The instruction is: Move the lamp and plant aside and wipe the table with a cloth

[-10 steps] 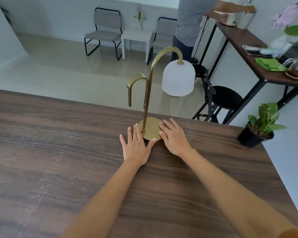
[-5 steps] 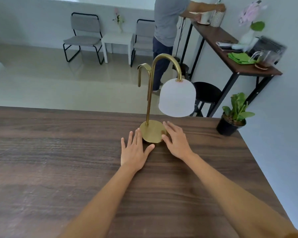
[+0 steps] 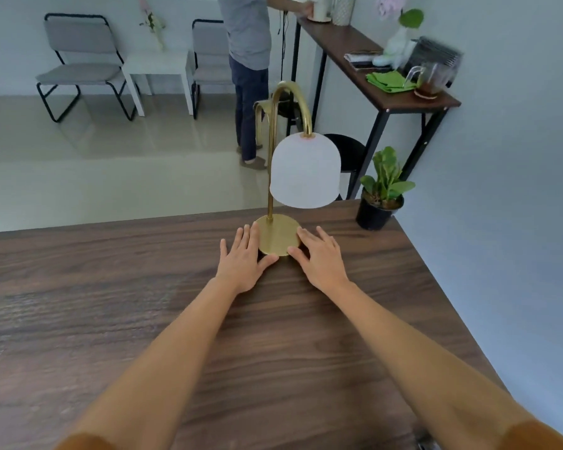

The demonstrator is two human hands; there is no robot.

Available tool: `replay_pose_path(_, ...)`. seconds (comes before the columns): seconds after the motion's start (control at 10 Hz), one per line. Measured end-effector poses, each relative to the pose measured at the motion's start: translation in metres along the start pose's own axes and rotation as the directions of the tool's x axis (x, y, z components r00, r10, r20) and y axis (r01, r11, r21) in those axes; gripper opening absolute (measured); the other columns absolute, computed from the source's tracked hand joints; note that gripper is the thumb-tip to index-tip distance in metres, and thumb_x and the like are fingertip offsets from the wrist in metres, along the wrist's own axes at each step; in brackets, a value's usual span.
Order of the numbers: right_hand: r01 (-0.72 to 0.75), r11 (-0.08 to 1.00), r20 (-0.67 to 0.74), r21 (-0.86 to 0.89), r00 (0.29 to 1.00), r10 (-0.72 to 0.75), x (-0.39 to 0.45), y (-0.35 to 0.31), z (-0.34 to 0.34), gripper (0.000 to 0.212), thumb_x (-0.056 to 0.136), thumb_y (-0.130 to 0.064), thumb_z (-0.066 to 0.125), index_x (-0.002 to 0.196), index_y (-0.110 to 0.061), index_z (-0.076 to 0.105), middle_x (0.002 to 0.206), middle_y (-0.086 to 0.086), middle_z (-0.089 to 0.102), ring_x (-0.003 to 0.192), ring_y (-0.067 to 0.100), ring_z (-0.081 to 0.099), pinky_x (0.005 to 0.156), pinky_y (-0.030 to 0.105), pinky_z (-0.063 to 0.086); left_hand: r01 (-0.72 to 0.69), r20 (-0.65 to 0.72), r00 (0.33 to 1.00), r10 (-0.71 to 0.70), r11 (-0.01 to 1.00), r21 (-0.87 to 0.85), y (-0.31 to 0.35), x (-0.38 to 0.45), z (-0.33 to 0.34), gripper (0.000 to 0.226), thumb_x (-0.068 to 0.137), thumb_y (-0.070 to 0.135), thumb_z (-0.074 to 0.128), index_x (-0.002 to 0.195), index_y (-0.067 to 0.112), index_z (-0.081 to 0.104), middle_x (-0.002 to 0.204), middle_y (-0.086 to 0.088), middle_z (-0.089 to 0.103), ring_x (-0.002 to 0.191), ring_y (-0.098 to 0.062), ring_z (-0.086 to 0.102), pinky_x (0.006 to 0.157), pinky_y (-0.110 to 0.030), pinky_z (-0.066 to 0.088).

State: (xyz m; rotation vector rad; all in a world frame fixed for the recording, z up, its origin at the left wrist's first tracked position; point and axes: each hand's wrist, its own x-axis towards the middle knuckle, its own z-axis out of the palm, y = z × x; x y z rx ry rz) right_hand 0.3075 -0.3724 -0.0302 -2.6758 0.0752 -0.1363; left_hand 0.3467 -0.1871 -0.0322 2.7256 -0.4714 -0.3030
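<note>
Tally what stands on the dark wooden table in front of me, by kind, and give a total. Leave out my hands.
Lamp: 1
Potted plant: 1
Total: 2

No cloth lies on this table.

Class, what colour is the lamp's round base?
Brushed gold, like its stem; the lamp base shows best in the head view.
</note>
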Motion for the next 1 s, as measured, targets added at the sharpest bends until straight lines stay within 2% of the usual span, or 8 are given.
replay_pose_path(0.4,-0.186,0.982,-0.061,0.015,0.980,0.187,0.004,0.060,-0.029,0.059,0.098,-0.046,0.046,0.149,-0.017,0.036,0.150,0.006,0.045,0.145,0.030,0.025,0.115,0.047,0.025,-0.141,0.079,0.987,0.141,0.990,-0.008,0.062,0.052,0.016,0.086,0.091,0.065,0.027,0.153,0.019,-0.011,0.163,-0.005,-0.006,0.149,-0.021,-0.009,0.116,-0.056,-0.006)
replay_pose_path(0.6,-0.294,0.952,-0.049,0.090,0.953,0.299,0.006,0.071,-0.033,0.059,0.097,-0.049,0.047,0.150,-0.026,0.033,0.151,0.015,0.041,0.146,0.029,0.023,0.110,0.047,0.033,-0.165,0.089,0.982,0.164,0.986,0.005,0.075,0.065,0.020,0.086,0.091,0.065,0.028,0.153,0.019,-0.010,0.163,-0.005,-0.005,0.149,-0.022,-0.008,0.115,-0.057,-0.005)
replay_pose_path(0.8,-0.323,0.945,-0.029,0.059,0.945,0.325,0.006,0.074,-0.040,0.058,0.098,-0.048,0.045,0.150,-0.027,0.032,0.150,0.017,0.042,0.144,0.029,0.029,0.109,0.046,0.035,-0.161,0.091,0.983,0.159,0.987,0.019,0.081,0.069,0.024,0.086,0.091,0.066,0.026,0.153,0.020,-0.011,0.163,-0.005,-0.005,0.149,-0.022,-0.008,0.115,-0.056,-0.006)
replay_pose_path(0.9,-0.312,0.950,-0.011,0.030,0.950,0.313,0.006,0.068,-0.048,0.056,0.099,-0.044,0.044,0.151,-0.025,0.032,0.147,0.019,0.045,0.140,0.032,0.034,0.109,0.045,0.033,-0.134,0.097,0.986,0.134,0.991,-0.001,0.084,0.067,0.023,0.085,0.091,0.065,0.025,0.152,0.019,-0.012,0.163,-0.005,-0.005,0.149,-0.022,-0.009,0.115,-0.055,-0.006)
replay_pose_path(1.0,-0.255,0.967,0.039,-0.008,0.966,0.255,0.002,0.066,-0.056,0.058,0.100,-0.041,0.044,0.153,-0.025,0.026,0.148,0.013,0.045,0.138,0.033,0.035,0.111,0.048,0.032,-0.114,0.086,0.990,0.116,0.993,-0.025,0.085,0.055,0.024,0.082,0.093,0.062,0.024,0.152,0.018,-0.014,0.163,-0.005,-0.006,0.149,-0.023,-0.009,0.115,-0.054,-0.007)
